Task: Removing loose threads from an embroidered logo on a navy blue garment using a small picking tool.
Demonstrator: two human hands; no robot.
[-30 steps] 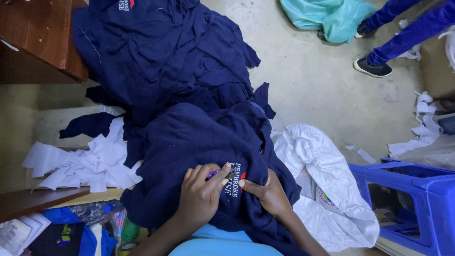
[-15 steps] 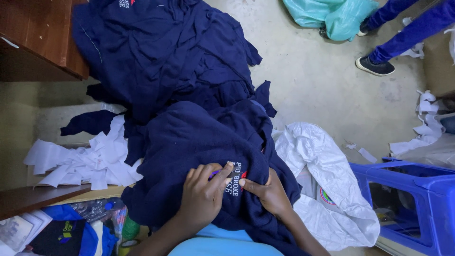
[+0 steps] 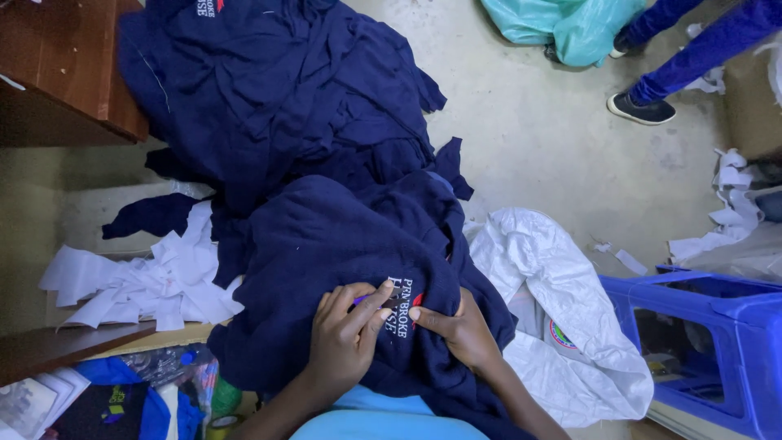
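A dark navy garment (image 3: 342,244) with white and red embroidery lies on my lap. My left hand (image 3: 346,338) rests on it just left of the embroidery, fingers curled around a small purple tool whose tip touches the stitching. My right hand (image 3: 460,330) pinches the fabric just right of the embroidery. Behind the garment spreads a big pile of the same navy garments (image 3: 277,90) on the floor.
White fabric scraps (image 3: 147,281) lie at the left, a white sack (image 3: 562,318) at the right beside a blue plastic stool (image 3: 709,342). A brown wooden table (image 3: 57,65) stands top left. Another person's legs in blue trousers (image 3: 692,57) and a teal bag (image 3: 562,24) are top right.
Both hands stay on the embroidery with only slight finger movement. The view has shifted a little.
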